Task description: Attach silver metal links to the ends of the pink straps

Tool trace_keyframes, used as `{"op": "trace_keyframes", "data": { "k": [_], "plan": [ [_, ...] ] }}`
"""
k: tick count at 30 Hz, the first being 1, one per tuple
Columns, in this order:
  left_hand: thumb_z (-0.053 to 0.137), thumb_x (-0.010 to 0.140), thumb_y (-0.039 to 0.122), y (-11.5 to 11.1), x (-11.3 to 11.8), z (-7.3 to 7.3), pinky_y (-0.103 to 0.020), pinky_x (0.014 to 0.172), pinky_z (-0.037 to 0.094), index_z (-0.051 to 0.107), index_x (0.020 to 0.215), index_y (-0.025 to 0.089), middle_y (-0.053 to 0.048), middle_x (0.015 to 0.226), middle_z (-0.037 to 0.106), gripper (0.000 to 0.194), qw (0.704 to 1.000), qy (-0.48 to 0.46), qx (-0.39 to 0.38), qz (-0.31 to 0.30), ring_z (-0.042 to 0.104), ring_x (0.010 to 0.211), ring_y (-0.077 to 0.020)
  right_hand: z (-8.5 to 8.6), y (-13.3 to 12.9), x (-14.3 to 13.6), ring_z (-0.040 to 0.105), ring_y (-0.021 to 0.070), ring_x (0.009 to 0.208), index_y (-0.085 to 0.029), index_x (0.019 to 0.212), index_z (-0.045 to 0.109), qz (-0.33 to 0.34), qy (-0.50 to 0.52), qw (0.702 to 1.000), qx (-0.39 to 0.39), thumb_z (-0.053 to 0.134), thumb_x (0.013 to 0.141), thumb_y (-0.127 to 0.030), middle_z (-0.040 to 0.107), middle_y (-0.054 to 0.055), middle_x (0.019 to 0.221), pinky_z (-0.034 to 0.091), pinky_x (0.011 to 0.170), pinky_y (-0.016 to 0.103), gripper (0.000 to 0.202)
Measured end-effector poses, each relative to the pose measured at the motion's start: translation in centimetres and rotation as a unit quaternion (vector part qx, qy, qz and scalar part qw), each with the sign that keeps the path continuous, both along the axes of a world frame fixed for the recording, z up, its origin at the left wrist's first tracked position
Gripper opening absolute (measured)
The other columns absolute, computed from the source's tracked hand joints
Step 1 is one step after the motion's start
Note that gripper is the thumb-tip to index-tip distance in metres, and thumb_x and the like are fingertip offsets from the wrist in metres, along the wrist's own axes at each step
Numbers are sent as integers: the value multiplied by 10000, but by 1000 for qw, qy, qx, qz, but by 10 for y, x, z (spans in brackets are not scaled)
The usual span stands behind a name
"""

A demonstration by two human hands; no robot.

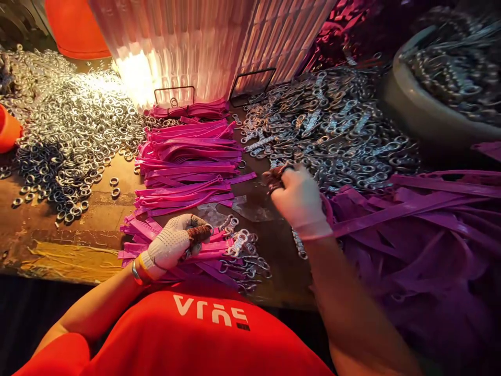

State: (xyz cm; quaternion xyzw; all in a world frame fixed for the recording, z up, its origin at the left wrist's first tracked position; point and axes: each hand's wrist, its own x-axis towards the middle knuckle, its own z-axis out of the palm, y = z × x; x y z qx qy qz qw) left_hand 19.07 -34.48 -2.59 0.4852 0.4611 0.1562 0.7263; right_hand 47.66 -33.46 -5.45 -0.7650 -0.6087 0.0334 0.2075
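Observation:
My left hand point(176, 243), in a dotted white glove with brown-wrapped fingertips, is closed in a pinch over a heap of pink straps point(136, 245). A small metallic glint shows at its fingertips, too small to name. Beside those fingers, silvery metal links point(245, 243) hang at the straps' right ends. My right hand point(297, 196), also gloved and with dark fingertips, is curled closed at the near left edge of a pile of metal links point(324, 130). What its fingers hold, if anything, is hidden. Stacked bundles of pink straps point(191, 151) lie between the two hands, farther back.
Loose metal rings point(90, 125) cover the table's left side. Purple straps point(422, 235) are heaped at the right, below a grey tub point(407, 89) full of metal parts. A ribbed translucent panel point(188, 47) stands at the back. An orange container point(8, 129) sits at the left edge.

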Motion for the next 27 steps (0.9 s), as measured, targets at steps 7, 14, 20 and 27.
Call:
{"op": "trace_keyframes", "data": {
  "k": [7, 14, 20, 27],
  "plan": [
    [773, 796, 439, -18, 1, 6, -170, 373, 291, 573, 892, 171, 48, 554, 543, 348, 997, -54, 46, 3, 396, 410, -67, 5, -75, -80, 643, 227, 1112, -210, 1292, 594, 284, 266, 920, 44, 467, 827, -72, 686, 92, 1211, 517, 957, 355, 502],
    [686, 861, 486, -34, 1, 6, -186, 346, 223, 456, 745, 197, 67, 479, 449, 387, 994, -105, 1, -28, 317, 365, -65, 13, -87, -101, 655, 201, 935, -215, 1145, 659, 333, 278, 896, 92, 483, 898, -118, 719, 71, 1007, 504, 832, 310, 318],
    [673, 846, 460, -36, -6, 13, -200, 464, 311, 532, 809, 171, 30, 633, 552, 324, 989, -18, 113, -89, 429, 508, -85, 30, -100, -102, 517, 173, 656, -175, 704, 619, 291, 71, 954, -9, 562, 767, -110, 633, 62, 708, 319, 622, 289, 107],
    [553, 900, 377, -30, -5, 2, -226, 501, 316, 510, 777, 173, 13, 651, 545, 242, 963, 70, 195, -171, 455, 553, -110, 25, -95, -99, 351, 122, 553, -187, 566, 461, 306, 106, 943, -74, 555, 678, -72, 513, -8, 576, 214, 564, 291, 186]
  ]
}}
